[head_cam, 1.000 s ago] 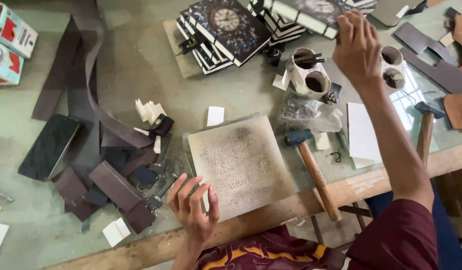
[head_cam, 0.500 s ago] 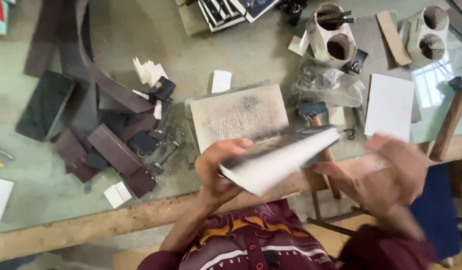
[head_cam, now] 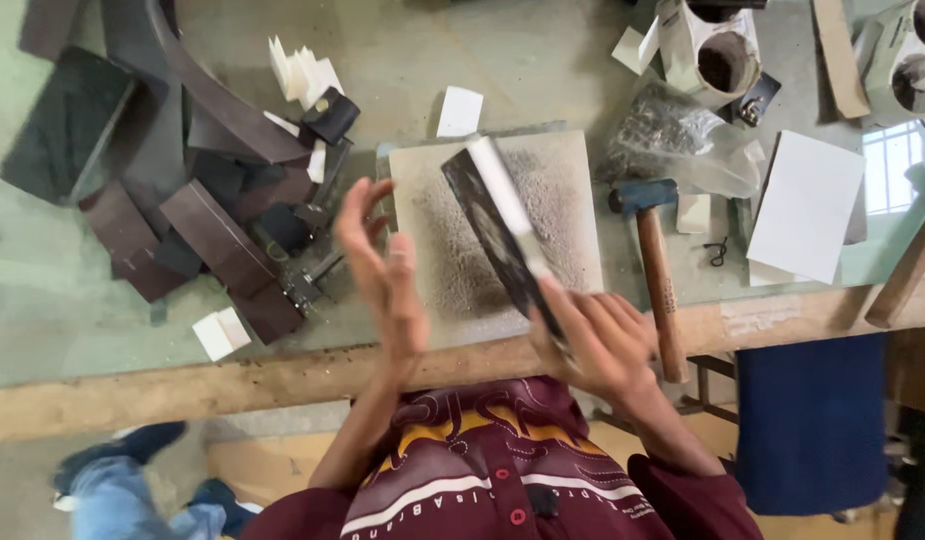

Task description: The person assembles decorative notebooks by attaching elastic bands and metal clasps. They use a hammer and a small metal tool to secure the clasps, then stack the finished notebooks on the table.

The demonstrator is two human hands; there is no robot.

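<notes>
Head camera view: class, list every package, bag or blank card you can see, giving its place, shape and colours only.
Clear plastic bag: behind the hammer head, crumpled, holding small dark bits.
White sheet: right of the hammer, flat rectangle, plain.
White card: behind the grey slab, small square.
Folded white cards: front left, by the brown strips.
Book: in the right hand, dark patterned cover, white page edge.

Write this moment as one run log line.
right hand: holds dark notebook | left hand: open, beside it | below: grey pad
</notes>
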